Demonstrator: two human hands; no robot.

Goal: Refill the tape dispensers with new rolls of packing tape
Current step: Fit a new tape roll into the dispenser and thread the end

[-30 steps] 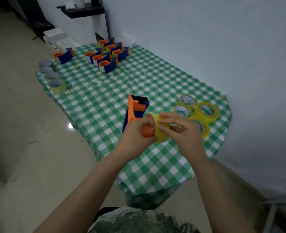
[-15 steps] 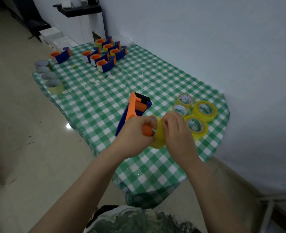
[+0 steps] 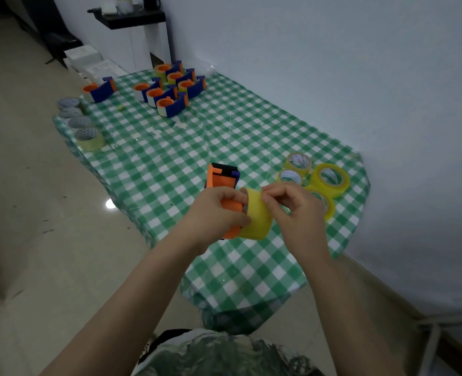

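Our left hand [image 3: 213, 213] hides much of the dispenser [image 3: 223, 183]; our right hand [image 3: 296, 213] covers one yellow roll [image 3: 326, 206].

No legible text, brand, number or sign appears anywhere in the frame. The inner cores of the yellow tape rolls [image 3: 330, 179] at the right of the frame carry faint printed markings, but these are too small and blurred to read. The orange and blue dispensers [image 3: 170, 88] at the upper centre show no readable labels.
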